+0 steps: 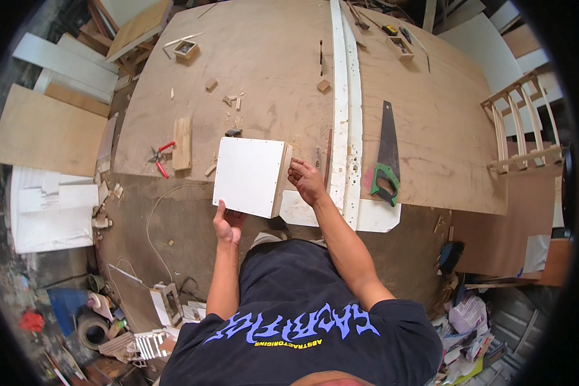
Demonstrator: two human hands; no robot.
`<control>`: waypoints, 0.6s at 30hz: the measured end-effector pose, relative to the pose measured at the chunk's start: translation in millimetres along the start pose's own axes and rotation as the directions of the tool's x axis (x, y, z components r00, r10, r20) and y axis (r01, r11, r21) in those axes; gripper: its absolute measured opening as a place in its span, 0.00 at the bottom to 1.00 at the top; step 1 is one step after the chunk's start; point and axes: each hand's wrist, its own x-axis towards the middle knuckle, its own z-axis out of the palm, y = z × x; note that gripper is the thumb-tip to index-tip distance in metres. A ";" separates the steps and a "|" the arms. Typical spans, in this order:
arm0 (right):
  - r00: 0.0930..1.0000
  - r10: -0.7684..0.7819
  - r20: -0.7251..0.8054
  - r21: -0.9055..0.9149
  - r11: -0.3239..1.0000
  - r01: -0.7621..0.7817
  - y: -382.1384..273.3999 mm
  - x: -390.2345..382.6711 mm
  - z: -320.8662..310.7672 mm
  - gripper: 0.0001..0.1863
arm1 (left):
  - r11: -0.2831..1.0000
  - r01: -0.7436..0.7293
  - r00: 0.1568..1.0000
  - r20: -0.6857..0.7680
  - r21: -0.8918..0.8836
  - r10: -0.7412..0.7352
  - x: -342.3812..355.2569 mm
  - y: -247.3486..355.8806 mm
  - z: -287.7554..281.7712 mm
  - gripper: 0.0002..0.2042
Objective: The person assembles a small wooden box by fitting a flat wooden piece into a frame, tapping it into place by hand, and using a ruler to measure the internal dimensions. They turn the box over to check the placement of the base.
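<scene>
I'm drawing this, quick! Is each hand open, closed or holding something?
Left hand: holding the white box.
Right hand: partly closed by the box; can't tell if it's holding anything.

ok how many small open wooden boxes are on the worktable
2: one box at the far left of the worktable, the other box at the far right, beyond the green-handled saw. The white-faced box could hide more.
</scene>
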 end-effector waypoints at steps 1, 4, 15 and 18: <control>0.998 -0.031 -0.054 -0.012 0.999 0.030 5.3 6.6 -2.9 0.20 | 1.000 0.013 1.000 0.017 0.004 -0.013 5.2 6.3 -1.0 0.28; 0.958 -0.187 -0.217 -0.225 0.965 0.137 10.2 20.9 -2.9 0.27 | 0.999 0.036 0.999 0.037 0.020 -0.037 16.0 16.6 -0.9 0.30; 0.882 -0.451 -0.138 -0.497 0.802 0.332 19.5 -35.9 41.5 0.50 | 0.942 -0.038 0.961 0.269 0.333 -0.056 53.0 22.0 12.6 0.25; 0.820 -0.535 -0.203 -0.483 0.783 0.392 15.0 -39.5 13.6 0.52 | 0.895 0.003 0.950 0.279 0.445 -0.142 59.8 9.6 19.1 0.24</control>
